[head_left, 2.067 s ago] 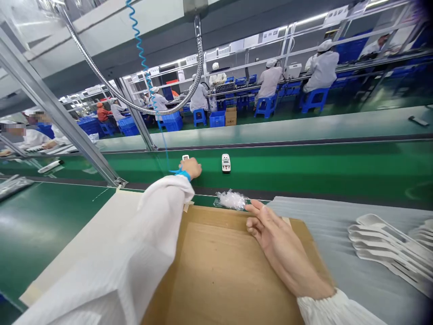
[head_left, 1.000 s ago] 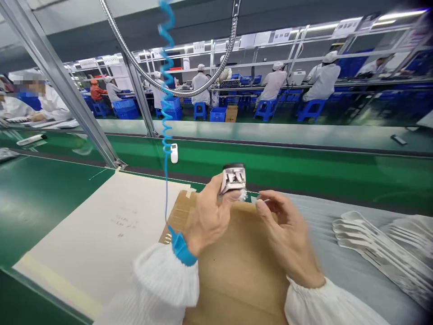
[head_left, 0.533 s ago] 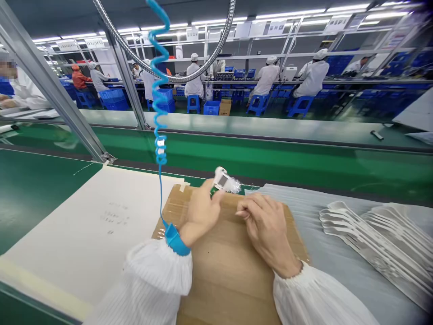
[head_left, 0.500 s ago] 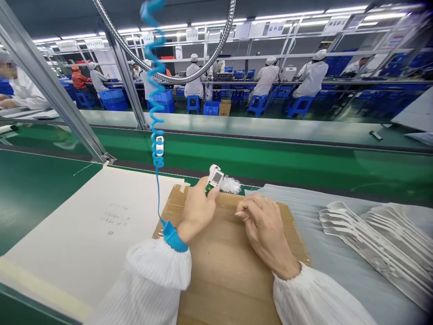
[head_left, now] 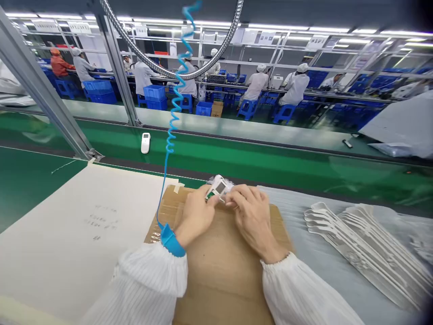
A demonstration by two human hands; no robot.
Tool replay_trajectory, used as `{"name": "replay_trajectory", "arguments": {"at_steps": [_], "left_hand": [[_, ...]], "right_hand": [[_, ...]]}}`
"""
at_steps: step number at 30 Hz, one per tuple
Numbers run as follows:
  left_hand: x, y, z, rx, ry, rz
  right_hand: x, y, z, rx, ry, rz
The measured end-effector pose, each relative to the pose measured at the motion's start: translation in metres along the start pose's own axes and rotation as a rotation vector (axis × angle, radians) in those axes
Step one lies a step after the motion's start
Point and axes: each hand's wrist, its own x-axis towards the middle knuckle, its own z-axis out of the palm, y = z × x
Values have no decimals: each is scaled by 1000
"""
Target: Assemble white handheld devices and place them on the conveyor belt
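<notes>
Scanning left to right: green desk (head_left: 30, 189), with a white paper sheet (head_left: 61, 225) on it bearing small handwritten marks. Past that, the left sleeve (head_left: 149, 282), white and ribbed, ends in a blue wrist strap (head_left: 172, 241). A coiled blue cord (head_left: 170, 146) rises from the strap. Beyond, on the green conveyor belt (head_left: 237, 158), sits a loose white handset (head_left: 145, 142), well clear of the hands.

Main change: right hand (head_left: 252, 212) has closed in, so both hands now meet on the white handheld unit (head_left: 219, 188). Left hand (head_left: 194, 216) comes in from the lower left, wrist low, and its fingers (head_left: 204, 198) are closed on the unit's near left side. Right hand comes in from the lower right, knuckles up, and its fingers (head_left: 233, 196) are closed on the unit's right side. Grip looks two-handed, though the fingers hide part of the contact.

Unit is held tilted, just above the far edge of the cardboard sheet (head_left: 219, 280), with its grey display window facing up. A wad of clear plastic wrap (head_left: 226, 181) sits right behind it. Right sleeve (head_left: 297, 289) lies along the cardboard. Further right, stacked white moulded parts (head_left: 358, 243) rest on a grey plastic sheet (head_left: 297, 203).
</notes>
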Motion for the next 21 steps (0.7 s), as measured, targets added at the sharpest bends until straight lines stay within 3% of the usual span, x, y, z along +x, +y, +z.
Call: {"name": "replay_trajectory", "arguments": {"at_steps": [3,6,10,13,17,21], "left_hand": [[4,6,-8,113,97,-69],[3,11,-13,164,104,-111],[7,4,-13,253,73,-72],[10,-2,-13,271,51,-49],[10,-4,-15,269,77,-54],[11,-1,-12,100,53,-221]], "right_hand": [[7,-1,3,107,-45,158],[29,4,10,27,-140,376],[49,24,25,-137,-269,411],[43,28,26,-200,-269,432],[14,20,2,-177,-260,406],[-30,16,-50,-104,-311,399]]}}
